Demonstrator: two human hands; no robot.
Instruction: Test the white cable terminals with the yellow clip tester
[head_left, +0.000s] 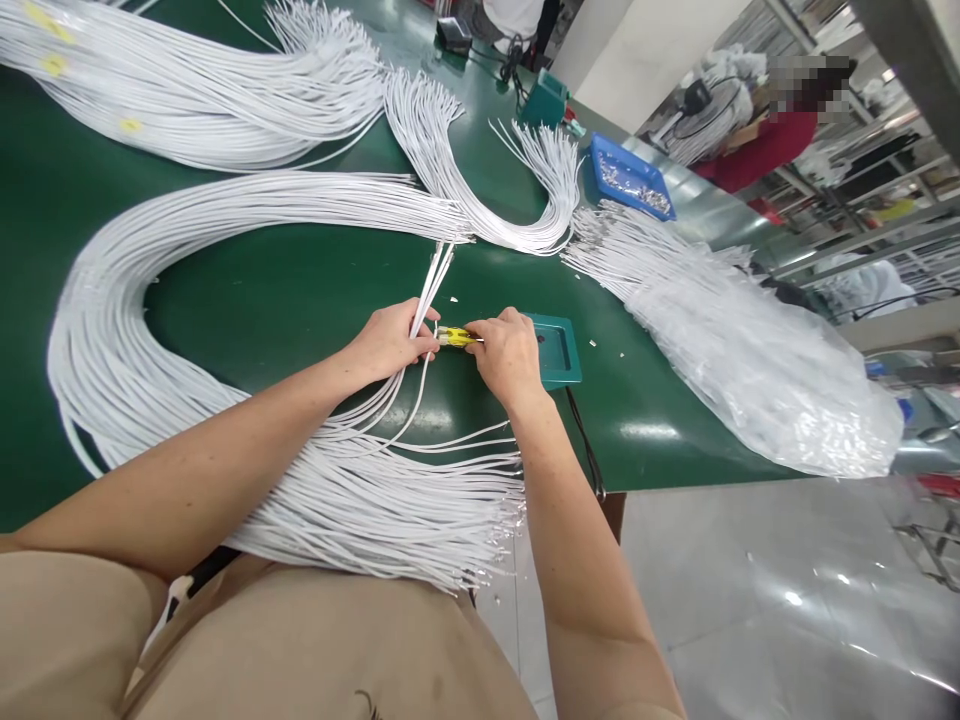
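My left hand (397, 338) is closed around a few white wires (431, 280) picked out from a large curved bundle (97, 310). One wire end sticks up by its fingertips. My right hand (508, 355) grips small yellow snips (455, 337), their tip right at the left fingertips. Whether the blades touch the wire is too small to tell. Below both hands, the bundle's loose ends (420, 500) fan out over the table's front edge. Just behind the right hand lies a shallow green tray (561, 350), partly hidden by it.
More white wire bundles (225, 90) lie across the green table (300, 290). A blue tray (630, 175) holds small metallic parts. Wires in a clear plastic bag (757, 340) stretch along the right edge. A black cable (585, 440) hangs over the edge. A person in red (772, 150) is at the back right.
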